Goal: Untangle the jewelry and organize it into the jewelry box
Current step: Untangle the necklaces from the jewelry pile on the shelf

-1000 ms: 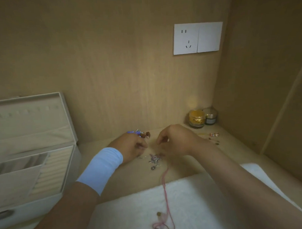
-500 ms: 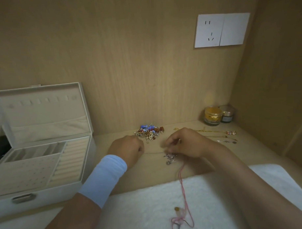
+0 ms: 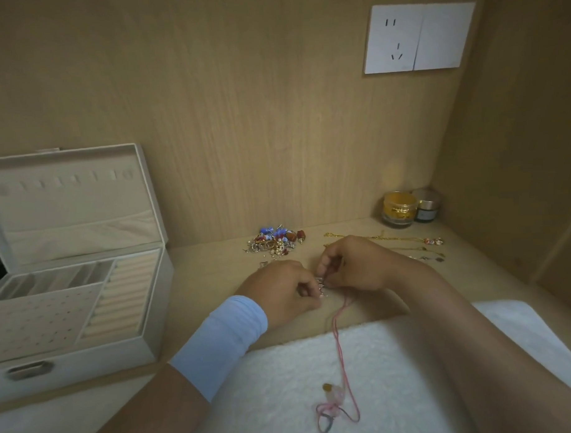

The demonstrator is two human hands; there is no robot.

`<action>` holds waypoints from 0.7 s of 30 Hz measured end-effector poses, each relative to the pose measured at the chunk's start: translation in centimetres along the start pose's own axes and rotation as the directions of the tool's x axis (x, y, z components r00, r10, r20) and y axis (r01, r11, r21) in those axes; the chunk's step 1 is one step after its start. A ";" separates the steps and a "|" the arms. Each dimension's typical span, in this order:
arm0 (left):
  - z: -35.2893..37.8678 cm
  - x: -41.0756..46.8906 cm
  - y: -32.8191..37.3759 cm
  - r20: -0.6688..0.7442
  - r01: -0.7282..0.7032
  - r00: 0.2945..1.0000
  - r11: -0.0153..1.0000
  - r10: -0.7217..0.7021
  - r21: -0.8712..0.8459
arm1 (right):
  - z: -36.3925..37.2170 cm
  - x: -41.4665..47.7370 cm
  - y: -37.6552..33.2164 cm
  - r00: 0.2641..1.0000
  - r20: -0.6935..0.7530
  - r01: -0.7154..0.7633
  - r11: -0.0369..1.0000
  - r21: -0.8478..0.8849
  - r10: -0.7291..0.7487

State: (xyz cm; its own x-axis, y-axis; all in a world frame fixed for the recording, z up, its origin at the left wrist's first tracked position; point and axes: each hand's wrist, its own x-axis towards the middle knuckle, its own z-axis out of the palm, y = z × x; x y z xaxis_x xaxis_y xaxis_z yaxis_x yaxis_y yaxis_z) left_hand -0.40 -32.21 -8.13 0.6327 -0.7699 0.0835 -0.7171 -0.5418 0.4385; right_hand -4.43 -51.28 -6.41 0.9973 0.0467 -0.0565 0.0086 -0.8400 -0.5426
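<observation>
None of the jewelry sits in the jewelry box (image 3: 70, 304) as far as I can see, so I judge the task to be early: untangling is in hand and the sorting is all left to do. The box stands open at the left of the surface (image 3: 208, 277), lid raised. Its ring rolls, its perforated earring panel and its slotted far compartments all look bare, though the dim light could hide something small. A white cloth (image 3: 267, 379) covers the near edge.

Over the middle of the surface the two hands meet. The left hand (image 3: 280, 291) has its fingers curled in and pinches a small silver tangle (image 3: 320, 285). The right hand (image 3: 354, 265) is curled likewise and pinches the top of a pink cord (image 3: 342, 350), which seems caught in that same tangle. The cord trails toward me across the cloth and ends in a knotted loop with a small pendant.

Beyond the hands a heap of beads and earrings (image 3: 277, 241) lies unsorted near the wall. To the far right a few gold chains (image 3: 385, 238) lie stretched out and apart, apparently already freed. In the far right corner stand two small jars (image 3: 399, 209), one gold and one dark; I cannot tell what they hold.
</observation>
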 end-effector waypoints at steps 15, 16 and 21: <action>-4.2 -5.5 -3.9 0.185 0.199 0.956 0.968 -0.226 0.153 | 1.6 -0.4 -2.0 0.987 0.143 0.064 0.994 0.094 -0.077; -4.5 -5.6 -4.0 0.190 0.213 0.951 0.962 -0.244 0.169 | 1.7 -0.4 -2.2 0.984 0.154 0.070 0.992 0.103 -0.086; -3.9 -4.8 -3.3 0.029 0.214 0.976 0.973 -0.217 0.086 | 2.7 0.1 -3.5 0.991 0.015 0.132 0.982 0.137 -0.135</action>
State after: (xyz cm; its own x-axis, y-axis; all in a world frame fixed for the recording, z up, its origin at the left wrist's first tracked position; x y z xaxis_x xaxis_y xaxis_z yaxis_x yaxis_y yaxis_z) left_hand 0.08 -25.43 -6.48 0.7645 -0.6434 -0.0392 -0.5876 -0.7206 0.3680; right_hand -4.53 -46.83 -6.79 0.9858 0.1678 0.0044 0.1297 -0.7448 -0.6546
